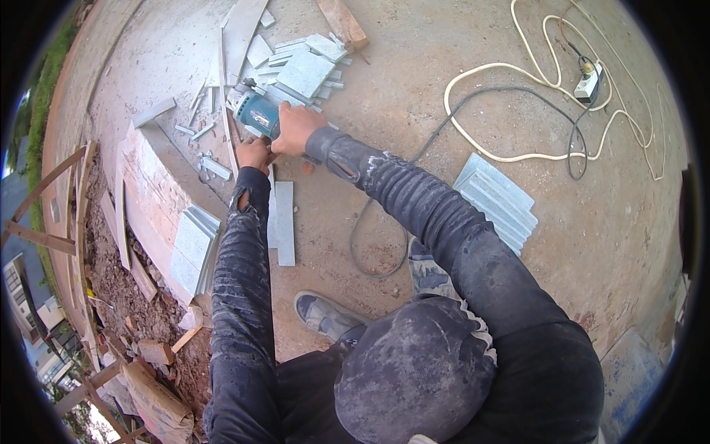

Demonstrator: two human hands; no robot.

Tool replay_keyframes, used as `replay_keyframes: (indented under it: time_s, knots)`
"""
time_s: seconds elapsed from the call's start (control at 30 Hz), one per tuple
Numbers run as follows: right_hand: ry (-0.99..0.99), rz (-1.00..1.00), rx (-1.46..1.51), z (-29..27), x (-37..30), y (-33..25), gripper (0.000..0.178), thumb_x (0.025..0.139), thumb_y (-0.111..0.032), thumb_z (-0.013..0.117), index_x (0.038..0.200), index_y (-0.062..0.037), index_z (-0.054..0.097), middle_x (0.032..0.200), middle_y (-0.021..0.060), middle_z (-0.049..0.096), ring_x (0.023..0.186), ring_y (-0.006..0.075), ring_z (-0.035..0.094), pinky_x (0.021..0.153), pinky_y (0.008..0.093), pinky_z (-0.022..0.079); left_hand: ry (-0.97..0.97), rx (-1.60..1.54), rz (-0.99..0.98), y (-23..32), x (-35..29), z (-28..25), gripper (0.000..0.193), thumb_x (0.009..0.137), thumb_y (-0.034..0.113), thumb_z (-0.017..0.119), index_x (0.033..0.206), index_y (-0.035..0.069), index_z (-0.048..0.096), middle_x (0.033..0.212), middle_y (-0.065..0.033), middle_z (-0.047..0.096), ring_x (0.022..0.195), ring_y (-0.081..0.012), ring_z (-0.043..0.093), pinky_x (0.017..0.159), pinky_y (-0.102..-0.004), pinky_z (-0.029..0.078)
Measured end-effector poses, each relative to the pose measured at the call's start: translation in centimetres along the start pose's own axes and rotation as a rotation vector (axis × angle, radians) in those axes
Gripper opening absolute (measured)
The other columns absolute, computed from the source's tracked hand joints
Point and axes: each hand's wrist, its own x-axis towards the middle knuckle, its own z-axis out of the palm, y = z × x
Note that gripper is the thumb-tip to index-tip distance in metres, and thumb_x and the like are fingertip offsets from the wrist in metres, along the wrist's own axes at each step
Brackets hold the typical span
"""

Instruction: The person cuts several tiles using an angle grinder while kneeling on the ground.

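My right hand (296, 127) is closed around the rear of a teal power cutter (258, 114), whose metal front end points up and left. Just below and left of it, my left hand (253, 153) has its fingers curled against the cutter's underside, next to a long thin strip (226, 111). What its fingers grip is hidden. Beyond the cutter lies a loose pile of pale grey-green tiles (305, 72) and offcuts. Below my hands, narrow tile strips (284, 222) lie flat on the concrete.
Fanned tiles (497, 200) lie at right; another tile stack (194, 248) leans at left. A grey cord (473, 92) and cream cable (451, 89) loop toward a white power strip (589, 83). A wooden board (342, 22) lies far off. Rubble and a sack (155, 396) border the left.
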Motion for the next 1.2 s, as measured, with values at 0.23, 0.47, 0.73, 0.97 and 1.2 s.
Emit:
replay_keyframes:
  time_s: [0.23,0.47,0.73,0.97,1.2]
  knots:
    - [0.018,-0.002,0.002,0.0,-0.2,0.4,0.068,0.066,-0.030,0.075,0.117,0.0072,0.050,0.108,0.0267,0.066,0.103,0.0410,0.065,0.090,0.0435,0.053,-0.012,0.009,-0.012,0.3,-0.3,0.3,0.016,0.093,0.005,0.056,0.104,-0.005,0.061,0.091,-0.0096,0.066,0.070,-0.0200,0.068,0.056,-0.0318,0.060]
    - [0.020,0.001,0.001,-0.1,-0.5,0.4,0.068,0.066,-0.031,0.075,0.117,0.0072,0.049,0.108,0.0270,0.066,0.103,0.0416,0.064,0.090,0.0440,0.053,-0.004,-0.002,-0.013,0.1,-0.2,0.3,0.012,0.092,0.004,0.055,0.100,-0.004,0.060,0.090,-0.0095,0.065,0.070,-0.0195,0.068,0.052,-0.0307,0.058]
    - [0.026,-0.031,0.010,0.0,-0.7,0.6,0.066,0.067,-0.030,0.074,0.116,0.0081,0.050,0.106,0.0280,0.066,0.102,0.0409,0.065,0.090,0.0435,0.053,-0.007,-0.025,-0.020,-0.3,0.5,-0.3,0.013,0.093,0.006,0.056,0.100,-0.002,0.063,0.089,-0.0067,0.064,0.062,-0.0166,0.063,0.052,-0.0299,0.056]
    - [0.014,-0.018,0.044,-0.2,-1.4,0.5,0.067,0.066,-0.028,0.075,0.115,0.0096,0.049,0.101,0.0284,0.067,0.093,0.0403,0.068,0.083,0.0423,0.055,0.014,-0.030,-0.023,-0.1,0.4,-0.6,0.023,0.091,0.002,0.047,0.106,-0.005,0.063,0.092,-0.0086,0.064,0.065,-0.0175,0.063,0.058,-0.0316,0.058]
    - [-0.025,0.016,0.053,-0.5,-1.7,1.1,0.072,0.068,-0.032,0.076,0.120,0.0085,0.048,0.109,0.0266,0.065,0.101,0.0381,0.066,0.089,0.0414,0.053,0.001,-0.043,0.002,-0.2,0.1,0.1,0.028,0.090,0.001,0.044,0.109,-0.006,0.063,0.095,-0.0118,0.063,0.070,-0.0194,0.064,0.062,-0.0342,0.061]
